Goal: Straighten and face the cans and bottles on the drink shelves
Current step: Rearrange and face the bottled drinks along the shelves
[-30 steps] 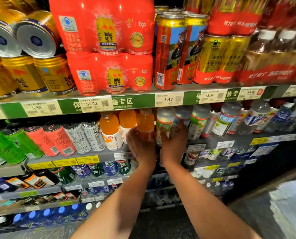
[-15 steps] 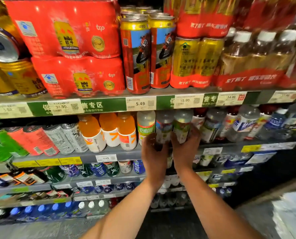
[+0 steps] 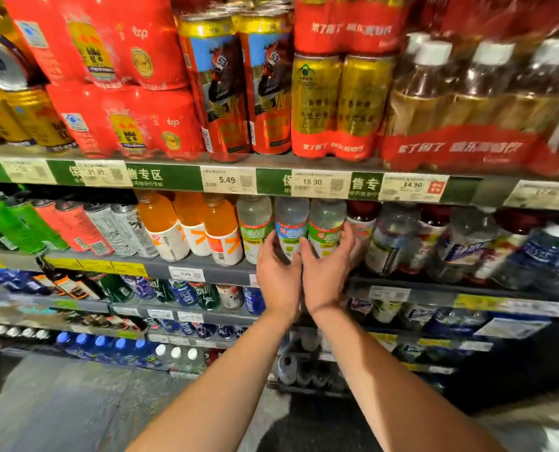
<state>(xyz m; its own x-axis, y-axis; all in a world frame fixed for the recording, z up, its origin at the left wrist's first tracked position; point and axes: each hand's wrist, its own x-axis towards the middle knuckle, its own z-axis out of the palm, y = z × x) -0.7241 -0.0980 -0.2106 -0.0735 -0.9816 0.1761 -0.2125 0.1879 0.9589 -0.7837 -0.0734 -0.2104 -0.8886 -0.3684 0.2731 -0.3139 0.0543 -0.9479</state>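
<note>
Both hands reach the middle shelf. The left hand cups the blue-labelled bottle; the right hand wraps the green-labelled bottle just right of it. Left of the blue-labelled bottle stand three orange bottles.

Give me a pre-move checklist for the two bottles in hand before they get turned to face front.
1. Left hand grips the blue-label bottle: ok, fingers wrap its lower body.
2. Right hand grips the green-label bottle: ok, fingers curl round its right side.
3. Both bottles upright on the shelf: ok.
4. Labels face front: cannot tell, the hands cover the lower part and the print is blurred.
5. Neighbours in line: the light-green-label bottle on the left and the red-cap bottle on the right stand close beside; ok, but little room to turn.
6. Bottle bases at the shelf edge: cannot tell, the hands hide them.
</note>
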